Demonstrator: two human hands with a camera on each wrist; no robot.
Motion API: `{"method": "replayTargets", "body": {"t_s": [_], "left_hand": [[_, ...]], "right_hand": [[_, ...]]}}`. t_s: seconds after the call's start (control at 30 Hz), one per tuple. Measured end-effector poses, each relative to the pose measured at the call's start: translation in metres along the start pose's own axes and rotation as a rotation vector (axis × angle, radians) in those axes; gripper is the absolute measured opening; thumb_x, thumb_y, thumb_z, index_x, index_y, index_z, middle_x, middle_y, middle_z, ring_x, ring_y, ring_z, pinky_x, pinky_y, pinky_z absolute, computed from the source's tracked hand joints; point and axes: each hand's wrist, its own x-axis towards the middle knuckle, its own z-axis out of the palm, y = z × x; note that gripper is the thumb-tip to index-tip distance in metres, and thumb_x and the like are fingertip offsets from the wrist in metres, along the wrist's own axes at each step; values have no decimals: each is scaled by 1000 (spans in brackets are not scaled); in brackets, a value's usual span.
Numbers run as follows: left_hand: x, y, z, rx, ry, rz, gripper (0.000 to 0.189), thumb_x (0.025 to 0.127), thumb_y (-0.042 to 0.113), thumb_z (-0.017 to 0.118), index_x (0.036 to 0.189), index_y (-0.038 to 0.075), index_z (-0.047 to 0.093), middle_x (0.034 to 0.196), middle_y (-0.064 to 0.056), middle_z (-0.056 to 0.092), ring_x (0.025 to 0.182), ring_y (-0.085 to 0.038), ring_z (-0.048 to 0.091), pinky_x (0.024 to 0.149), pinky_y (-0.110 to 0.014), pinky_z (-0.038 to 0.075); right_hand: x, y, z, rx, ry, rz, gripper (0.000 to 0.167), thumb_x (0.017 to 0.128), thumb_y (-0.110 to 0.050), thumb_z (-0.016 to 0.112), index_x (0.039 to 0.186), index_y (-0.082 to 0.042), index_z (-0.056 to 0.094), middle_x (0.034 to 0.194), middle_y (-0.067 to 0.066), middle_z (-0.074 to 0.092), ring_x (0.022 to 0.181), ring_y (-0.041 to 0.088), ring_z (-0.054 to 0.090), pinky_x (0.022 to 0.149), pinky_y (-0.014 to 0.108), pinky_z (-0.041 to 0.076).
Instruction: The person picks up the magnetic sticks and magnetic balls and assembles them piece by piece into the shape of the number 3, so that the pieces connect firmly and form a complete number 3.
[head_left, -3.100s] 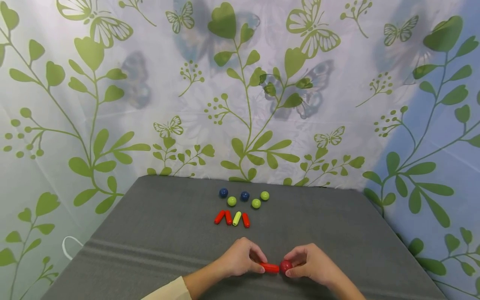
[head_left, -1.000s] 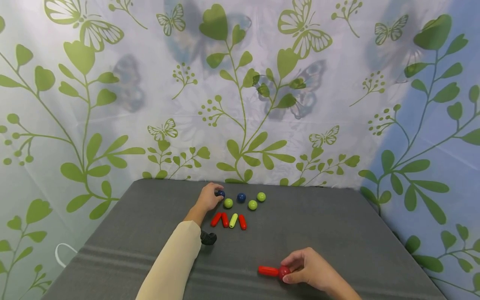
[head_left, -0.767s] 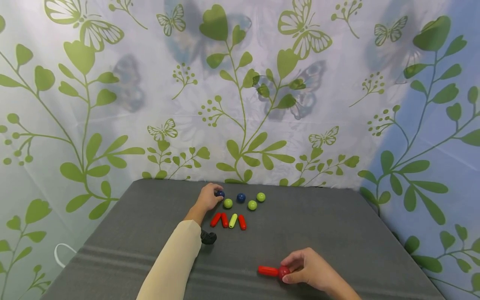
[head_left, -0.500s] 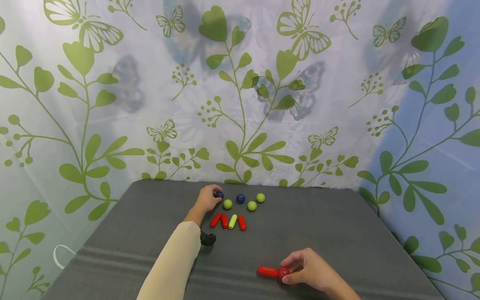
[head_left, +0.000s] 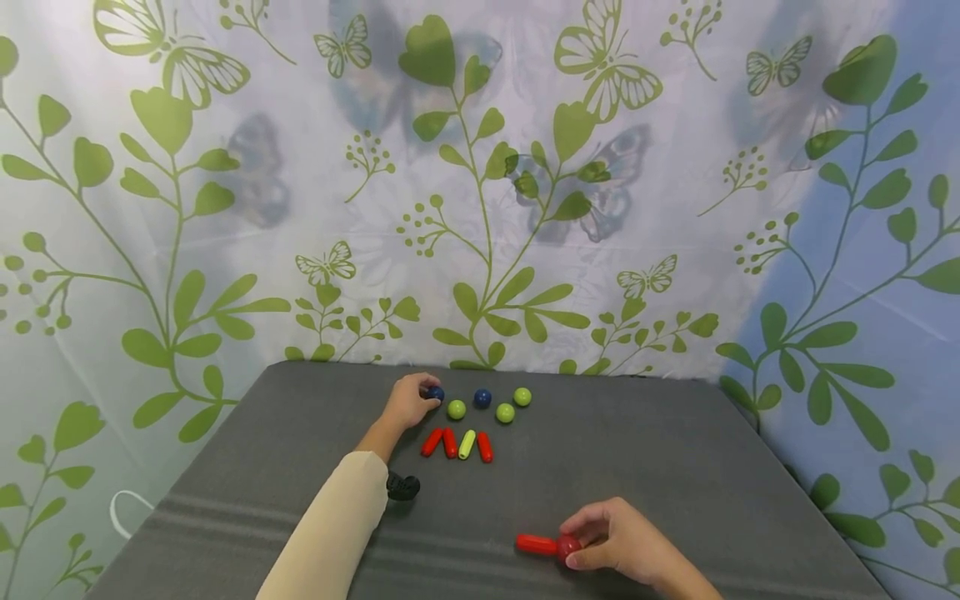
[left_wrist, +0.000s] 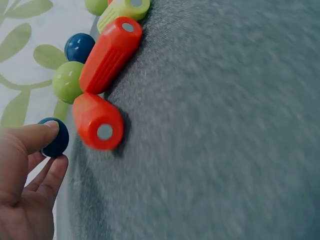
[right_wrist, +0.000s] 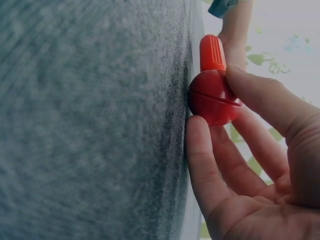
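Observation:
At the far left of the pieces, my left hand (head_left: 407,402) pinches a dark blue ball (left_wrist: 56,138) between thumb and fingers. Near the front of the table my right hand (head_left: 622,542) holds a dark red ball (right_wrist: 214,97), thumb on one side and fingertips on the other. A red rod (head_left: 536,544) points left from that ball, its end right at the ball's surface. Grey discs show on the ends of the red rods (left_wrist: 105,131) in the left wrist view.
Behind the rods lie another blue ball (head_left: 482,398) and several green balls (head_left: 505,412). Several red rods and one yellow-green rod (head_left: 467,445) form a row before them. A black wrist device (head_left: 403,487) shows under the left sleeve. A patterned curtain (head_left: 480,183) borders the grey table (head_left: 675,467).
My left hand left the red rod and reached to the far blue ball; lately it has drawn slightly left and nearer with it. My right hand stays on the red ball.

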Motion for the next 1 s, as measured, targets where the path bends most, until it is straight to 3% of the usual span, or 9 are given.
{"method": "replayTargets", "body": {"t_s": [0.43,0.77,1.0], "left_hand": [[-30,4,-10,-101,-20,50,30,89,12,80,119,12,73,112,-8,72,98,-21,68,84,-39,58],[-70,26,-14,-171,-95,209,33,88,9,81,119,8,73,110,-5,68,97,-19,67,86,-36,59],[-93,38,-7,-193,-153,315,31,87,12,82,117,11,73,110,-5,69,98,-21,68,86,-38,60]], "right_hand": [[-2,0,1,-21,7,-3,38,81,-13,87,112,5,75,102,16,78,85,21,72,70,26,58],[-1,-1,0,-25,-2,-16,36,81,-12,86,111,5,75,100,16,78,84,18,71,69,26,58],[-1,-2,-1,-29,-3,-13,37,81,-13,87,112,5,75,101,16,78,85,19,72,69,26,58]]}}
